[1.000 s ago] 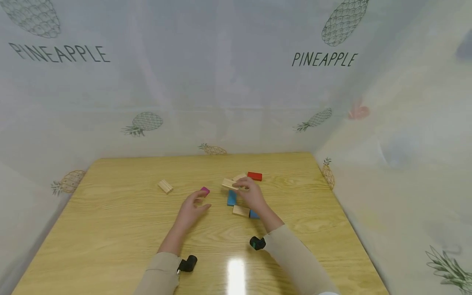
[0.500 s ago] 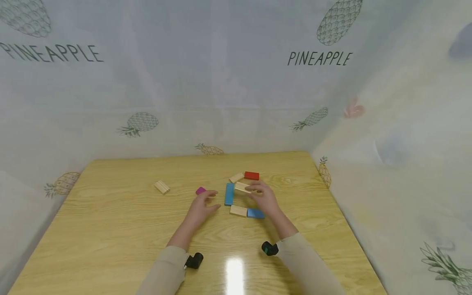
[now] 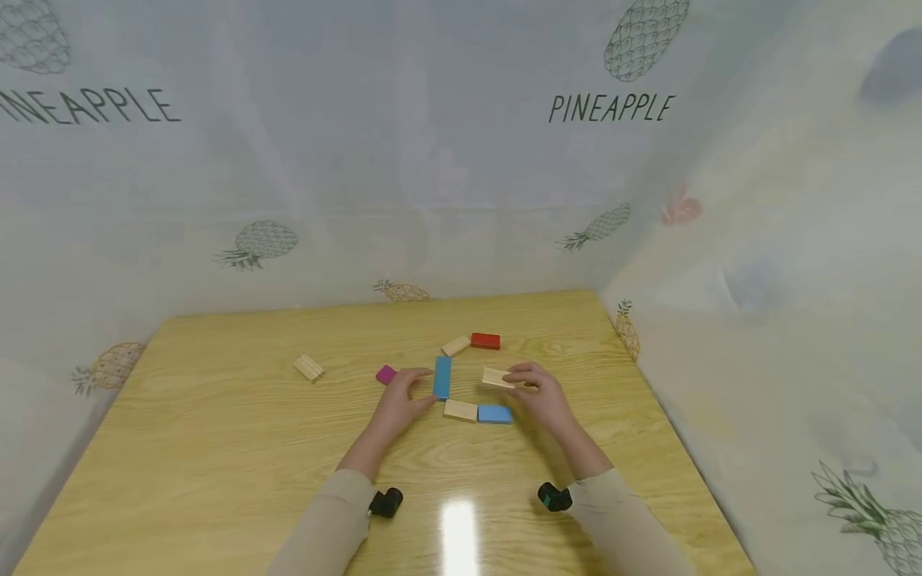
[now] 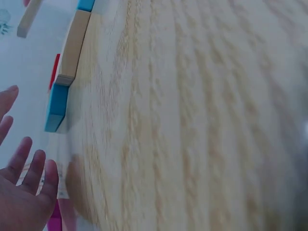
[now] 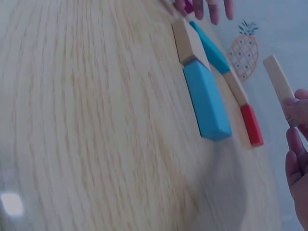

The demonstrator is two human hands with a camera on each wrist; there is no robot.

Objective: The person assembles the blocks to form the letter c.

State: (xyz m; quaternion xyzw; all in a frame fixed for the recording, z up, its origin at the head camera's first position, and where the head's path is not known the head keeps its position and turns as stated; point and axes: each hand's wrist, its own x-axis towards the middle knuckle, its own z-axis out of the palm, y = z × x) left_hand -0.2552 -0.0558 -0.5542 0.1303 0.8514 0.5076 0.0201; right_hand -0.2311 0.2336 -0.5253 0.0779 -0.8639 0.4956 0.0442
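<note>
My right hand (image 3: 542, 395) pinches a plain wooden block (image 3: 497, 378) by its right end, and the right wrist view shows that block (image 5: 278, 84) raised above the table. My left hand (image 3: 400, 397) has its fingers spread beside the dark blue block (image 3: 442, 378), thumb right at its near end. A chain of blocks lies around them: a plain wooden block (image 3: 461, 410) end to end with a lighter blue block (image 3: 494, 414) in front, another plain block (image 3: 456, 346) and a red block (image 3: 486, 341) behind. A magenta block (image 3: 386, 374) lies partly hidden behind the left hand.
One more plain wooden block (image 3: 309, 368) lies apart on the left of the wooden table (image 3: 216, 448). A pineapple-printed curtain (image 3: 432, 160) borders the table at the back and sides. Both wrists carry small black cameras (image 3: 555, 497).
My right hand has carried the plain wooden block rightward, away from the dark blue block. My left hand has moved right, from near the magenta block to the dark blue block's side.
</note>
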